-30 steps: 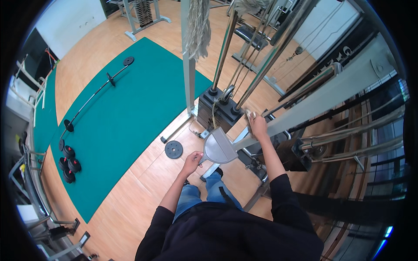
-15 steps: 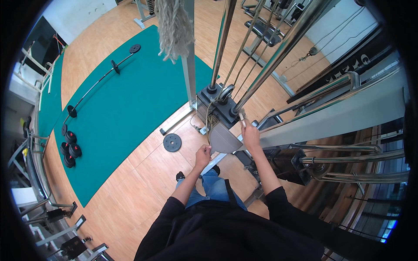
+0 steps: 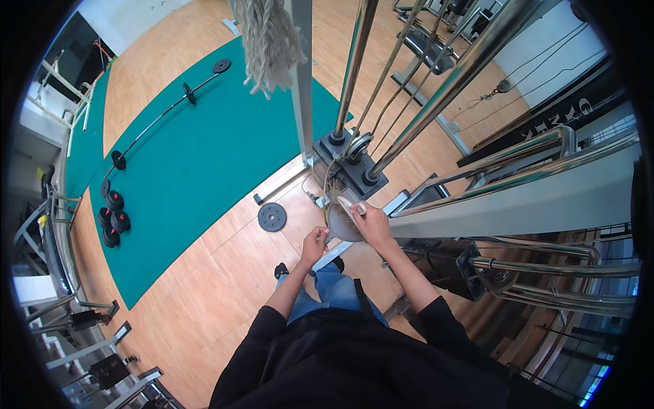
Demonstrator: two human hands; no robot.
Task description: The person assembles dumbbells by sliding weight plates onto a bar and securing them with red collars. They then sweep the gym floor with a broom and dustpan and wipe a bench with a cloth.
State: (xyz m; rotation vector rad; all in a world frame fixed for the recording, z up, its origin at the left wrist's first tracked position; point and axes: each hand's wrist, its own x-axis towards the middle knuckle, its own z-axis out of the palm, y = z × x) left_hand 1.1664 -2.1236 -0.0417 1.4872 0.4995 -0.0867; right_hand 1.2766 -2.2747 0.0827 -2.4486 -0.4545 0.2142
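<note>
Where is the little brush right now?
The brush is near the middle of the head view, in the right hand, over the grey dustpan that the left hand holds.

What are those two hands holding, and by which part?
The left hand holds a grey dustpan at its left side, exact grip hidden; the right hand holds a pale-backed brush by its near end.

One left hand [image 3: 314,245]; one right hand [image 3: 372,223]; one brush [image 3: 347,205]; one dustpan [image 3: 342,229]; one barbell [image 3: 154,126]; one loose plate [image 3: 266,219].
</note>
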